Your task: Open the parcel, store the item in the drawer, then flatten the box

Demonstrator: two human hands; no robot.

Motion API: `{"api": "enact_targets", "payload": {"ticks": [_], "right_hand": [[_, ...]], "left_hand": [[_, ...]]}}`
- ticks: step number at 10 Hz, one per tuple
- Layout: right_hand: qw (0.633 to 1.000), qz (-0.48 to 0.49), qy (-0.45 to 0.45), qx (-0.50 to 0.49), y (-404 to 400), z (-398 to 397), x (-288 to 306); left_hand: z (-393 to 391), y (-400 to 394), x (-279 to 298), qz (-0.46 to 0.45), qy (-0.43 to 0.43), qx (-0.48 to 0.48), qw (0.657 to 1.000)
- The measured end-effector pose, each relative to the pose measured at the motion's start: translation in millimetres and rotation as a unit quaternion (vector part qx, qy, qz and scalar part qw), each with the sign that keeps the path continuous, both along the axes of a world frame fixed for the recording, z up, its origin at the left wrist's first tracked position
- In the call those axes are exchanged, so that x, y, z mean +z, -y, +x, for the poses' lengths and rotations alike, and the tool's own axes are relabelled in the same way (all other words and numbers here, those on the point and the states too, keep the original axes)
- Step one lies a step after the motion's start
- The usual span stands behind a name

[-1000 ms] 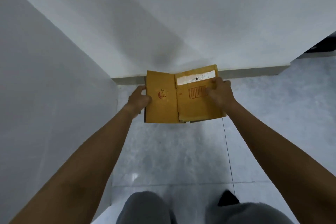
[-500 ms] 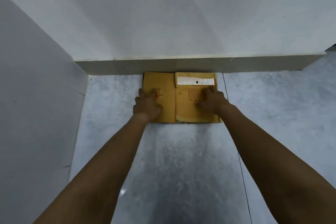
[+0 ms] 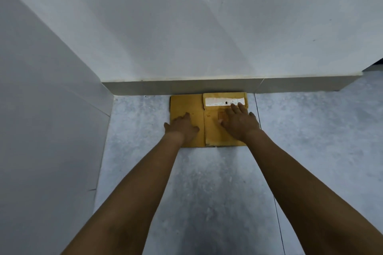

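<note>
The flattened brown cardboard box point(image 3: 192, 103) lies on the grey floor, its far edge against the skirting of the wall. A white shipping label point(image 3: 217, 101) runs across the top of its right panel. My left hand point(image 3: 182, 128) rests palm down on the left panel, fingers spread. On the right panel my right hand point(image 3: 238, 124) presses flat too, fingertips touching the label. Neither hand grips anything. No drawer and no stored item are in view.
A white wall with a grey skirting board point(image 3: 207, 87) stands straight ahead. A second white wall point(image 3: 41, 130) closes the left side, forming a corner. Grey tiled floor point(image 3: 207, 192) stretches toward me and off to the right.
The box went from held upright in the air down onto the floor by the wall. Both hands shifted from its edges to lie flat on top; the right hand slid farther toward the label.
</note>
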State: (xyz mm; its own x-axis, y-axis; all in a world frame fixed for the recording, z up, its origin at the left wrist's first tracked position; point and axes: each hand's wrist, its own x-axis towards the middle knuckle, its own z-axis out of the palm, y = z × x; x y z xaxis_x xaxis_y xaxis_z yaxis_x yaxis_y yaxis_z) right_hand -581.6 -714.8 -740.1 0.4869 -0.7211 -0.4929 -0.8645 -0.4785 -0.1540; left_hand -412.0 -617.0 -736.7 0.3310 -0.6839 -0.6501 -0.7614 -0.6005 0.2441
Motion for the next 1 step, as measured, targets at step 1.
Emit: {"api": "enact_targets", "payload": {"ticks": [1], "right_hand": [[0.999, -0.032, 0.034, 0.009, -8.4, -2.3, 36.1]], "left_hand": [[-0.3, -5.9, 42.1, -0.031, -0.014, -0.01, 0.999]]}}
